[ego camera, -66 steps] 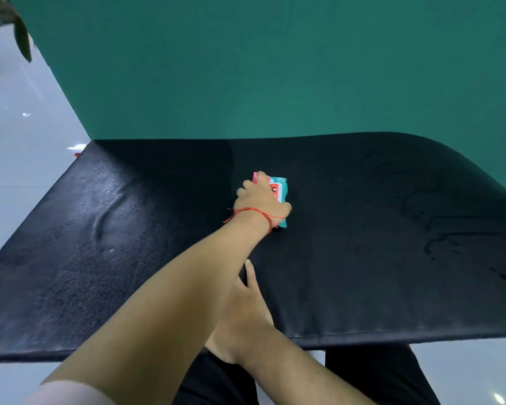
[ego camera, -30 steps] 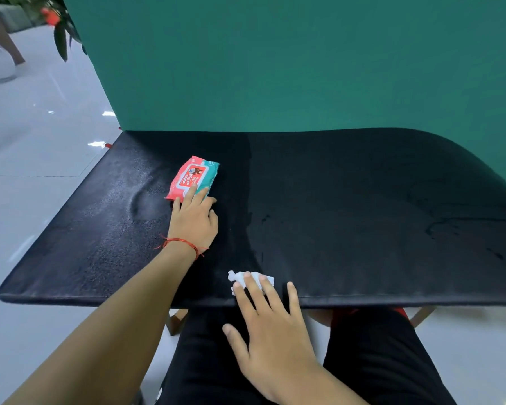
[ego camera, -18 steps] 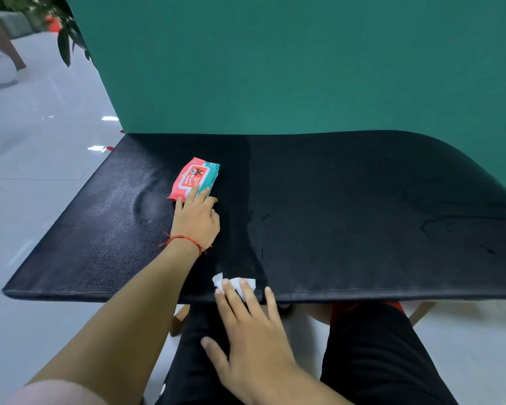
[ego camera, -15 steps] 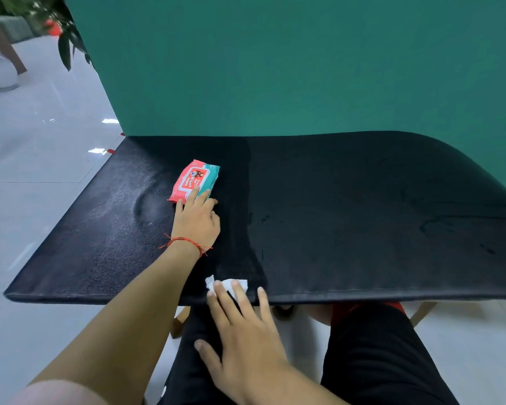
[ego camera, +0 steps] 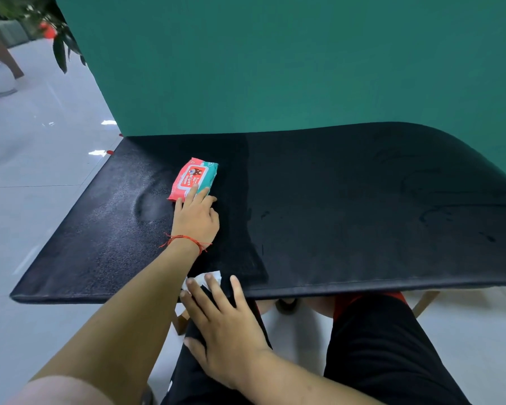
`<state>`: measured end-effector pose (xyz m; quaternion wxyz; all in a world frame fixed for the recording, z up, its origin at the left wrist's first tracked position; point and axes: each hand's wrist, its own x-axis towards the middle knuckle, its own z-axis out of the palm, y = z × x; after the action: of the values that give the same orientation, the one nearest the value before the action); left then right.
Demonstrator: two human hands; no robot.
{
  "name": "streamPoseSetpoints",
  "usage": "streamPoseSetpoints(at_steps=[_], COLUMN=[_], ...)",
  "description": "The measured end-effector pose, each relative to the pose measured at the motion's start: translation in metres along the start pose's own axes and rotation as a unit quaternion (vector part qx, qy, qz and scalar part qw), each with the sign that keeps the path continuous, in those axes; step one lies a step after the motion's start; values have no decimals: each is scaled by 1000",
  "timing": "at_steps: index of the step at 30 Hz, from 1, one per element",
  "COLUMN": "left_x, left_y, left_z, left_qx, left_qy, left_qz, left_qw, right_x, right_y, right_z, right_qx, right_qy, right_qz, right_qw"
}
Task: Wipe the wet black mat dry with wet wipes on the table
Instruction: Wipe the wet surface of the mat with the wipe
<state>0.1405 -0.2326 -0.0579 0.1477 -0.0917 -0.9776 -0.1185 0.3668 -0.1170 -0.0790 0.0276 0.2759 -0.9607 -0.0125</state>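
Head | left hand [ego camera: 195, 217] flat, touching wipes pack [ego camera: 193, 176] | right hand [ego camera: 225, 325] flat — pressing wipe [ego camera: 210, 277]

Soft, even light fills the frame, brightest at the left, where the glossy pale tiled floor [ego camera: 41, 147] throws back white patches of glare. The black textured mat [ego camera: 362, 229] catches a grainy grey sheen over its left part, while its right part reads flat and dark, with a straight vertical edge between two tones near the middle. A darker band of shade lies on the mat just right of the left hand [ego camera: 195, 219]. The plain green backdrop [ego camera: 275, 68] is evenly lit. The wide lens bows the mat's far edge and rounds its far right corner. The leafy green plant [ego camera: 62, 42] at top left is soft, and the bare near forearm [ego camera: 114, 331] blurs at bottom left; the lettering on the red and teal wipes pack [ego camera: 193, 176] is legible
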Motion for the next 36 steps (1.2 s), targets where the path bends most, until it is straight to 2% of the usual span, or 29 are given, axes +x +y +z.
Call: streamPoseSetpoints(at_steps=[3,15,23,28,36], left_x=[0,2,2,2,2], left_y=[0,-2,-2,-2,-1], left_z=[1,4,4,4,2], left_qx=[0,-1,4,9,13], left_qy=[4,2,-1,0,-2], left_qz=[1,0,-3,-4,-7], left_qw=[1000,1000,1000,1000,1000], right_x=[-10,-89,-52,-24,20], right_y=[10,52,60,67,86], right_z=[-5,-12,-23,-36,-33], right_qx=[10,60,123,137,138], right_qy=[-2,13,13,-67,-104], right_qz=[11,170,214,216,237], right_qw=[1000,984,969,964,956])
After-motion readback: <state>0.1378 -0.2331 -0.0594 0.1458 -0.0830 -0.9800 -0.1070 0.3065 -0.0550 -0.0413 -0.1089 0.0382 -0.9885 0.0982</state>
